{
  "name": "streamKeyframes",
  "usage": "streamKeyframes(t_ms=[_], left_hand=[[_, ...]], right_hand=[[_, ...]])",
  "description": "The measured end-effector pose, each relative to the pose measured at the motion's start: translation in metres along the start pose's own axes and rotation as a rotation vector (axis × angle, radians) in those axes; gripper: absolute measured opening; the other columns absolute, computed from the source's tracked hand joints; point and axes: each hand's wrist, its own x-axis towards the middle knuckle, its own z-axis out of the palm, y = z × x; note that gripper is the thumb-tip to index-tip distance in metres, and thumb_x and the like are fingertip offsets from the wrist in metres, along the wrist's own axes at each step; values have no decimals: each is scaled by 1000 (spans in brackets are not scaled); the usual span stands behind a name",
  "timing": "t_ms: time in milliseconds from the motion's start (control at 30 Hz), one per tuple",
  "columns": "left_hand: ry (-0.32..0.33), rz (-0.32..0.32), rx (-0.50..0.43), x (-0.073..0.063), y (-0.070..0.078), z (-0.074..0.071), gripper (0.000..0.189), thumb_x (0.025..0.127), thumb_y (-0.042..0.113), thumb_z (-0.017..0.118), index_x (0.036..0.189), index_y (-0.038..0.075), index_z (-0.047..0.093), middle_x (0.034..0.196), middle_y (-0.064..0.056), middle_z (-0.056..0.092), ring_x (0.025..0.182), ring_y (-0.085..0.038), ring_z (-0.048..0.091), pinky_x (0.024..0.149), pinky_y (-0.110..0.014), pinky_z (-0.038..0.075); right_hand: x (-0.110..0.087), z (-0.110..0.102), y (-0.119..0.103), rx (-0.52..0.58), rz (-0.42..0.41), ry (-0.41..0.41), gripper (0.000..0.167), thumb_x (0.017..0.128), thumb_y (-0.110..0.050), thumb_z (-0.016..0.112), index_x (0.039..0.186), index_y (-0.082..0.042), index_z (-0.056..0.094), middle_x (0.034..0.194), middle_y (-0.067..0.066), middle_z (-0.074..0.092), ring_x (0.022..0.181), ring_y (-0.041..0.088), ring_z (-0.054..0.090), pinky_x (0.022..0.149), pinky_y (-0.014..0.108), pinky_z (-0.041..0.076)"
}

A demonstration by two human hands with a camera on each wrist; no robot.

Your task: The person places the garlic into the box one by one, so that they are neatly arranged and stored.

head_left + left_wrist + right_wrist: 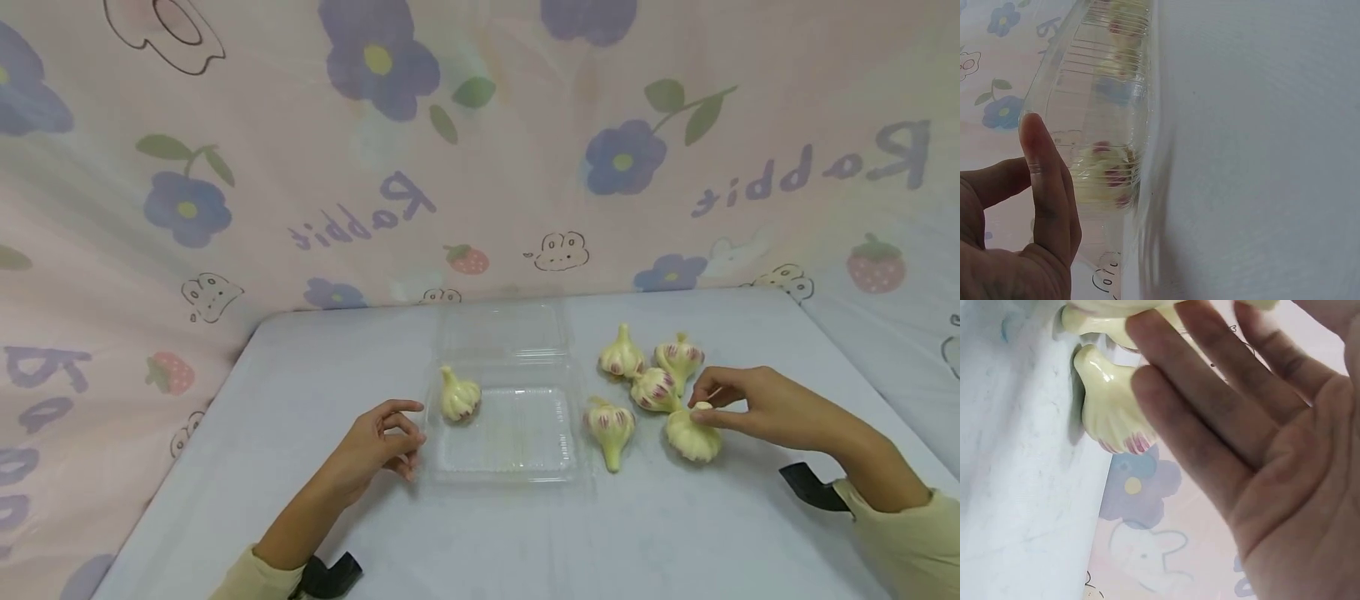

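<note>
Legible text: the word "Rabbit", printed twice on the hanging pale-pink fabric sheet [510, 150] with blue flowers — once in large purple letters [798, 167] at right, once in smaller purple letters [405, 196] left of centre. Both prints are mirror-reversed. Partial purple characters [45, 357] at the left edge — not fully legible.

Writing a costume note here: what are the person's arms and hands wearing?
The left sleeve and right sleeve are pale yellow. Beside them sit a left black piece and a right black piece, both bent. The left hand and right hand wear no gloves.
</note>
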Motion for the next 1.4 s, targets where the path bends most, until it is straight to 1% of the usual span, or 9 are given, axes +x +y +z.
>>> streamKeyframes(t_ms=[133,233,533,700,867,933,1067,1167,1400], left_hand=[[-1,7,-5,0,-1,-1,62,91,6,69,144,-5,38,88,1,60,59,-12,62,55,-28,59],[-4,9,-2,0,0,-1,63,91,7,69,144,-5,37,88,1,60,58,-12,62,56,-28,59],[-5,8,0,0,-1,-1,62,91,7,68,144,-5,38,89,1,60,58,-12,62,56,-28,59],[-4,8,-1,0,0,-1,61,91,6,68,143,-5,37,88,2,60,58,-12,62,55,-28,59],[-4,10,-1,0,-1,-1,62,91,6,68,144,-5,37,88,2,60,58,-11,62,55,-27,59],[-5,11,-1,0,-1,-1,62,91,6,68,144,-5,37,88,2,60,58,-11,62,55,-27,59],[-6,13,-3,0,-1,-1,62,91,6,68,144,-5,37,88,2,60,59,-11,61,55,-27,59],[-8,16,-4,-1,-1,-1,62,91,6,68,144,-6,37,88,2,60,59,-10,61,55,-27,59],[-9,13,-7,0,-1,-1,63,91,6,68,144,-6,37,88,2,60,60,-11,61,55,-28,59]], right_hand=[[0,0,3,28,-30,-95,23,92,-37,70,112,-30,61,107,-18,67,98,-4,64,76,26,56],[-1,0,5,29,-47,-134,31,91,-39,71,119,-28,61,113,-15,66,101,-1,64,80,27,57],[0,5,4,8,-115,-117,49,85,-44,76,128,-30,60,118,-18,65,105,1,62,82,26,54],[3,10,5,44,-149,-118,52,84,-43,77,130,-29,58,124,-17,63,102,-2,61,81,25,52],[3,12,5,82,-164,-133,52,84,-40,79,129,-24,58,119,-15,63,101,-2,60,81,25,53],[3,13,4,88,-157,-144,51,83,-41,79,127,-26,58,122,-12,63,104,-1,60,82,25,54],[3,12,0,86,-96,-196,51,82,-48,78,125,-33,54,128,-9,62,110,0,61,85,27,54],[3,11,-2,81,-58,-239,53,83,-52,76,127,-33,53,128,-10,62,113,2,60,85,28,55],[2,15,-3,96,-115,-225,56,86,-45,75,135,-23,55,127,-11,62,111,0,59,86,29,55]])
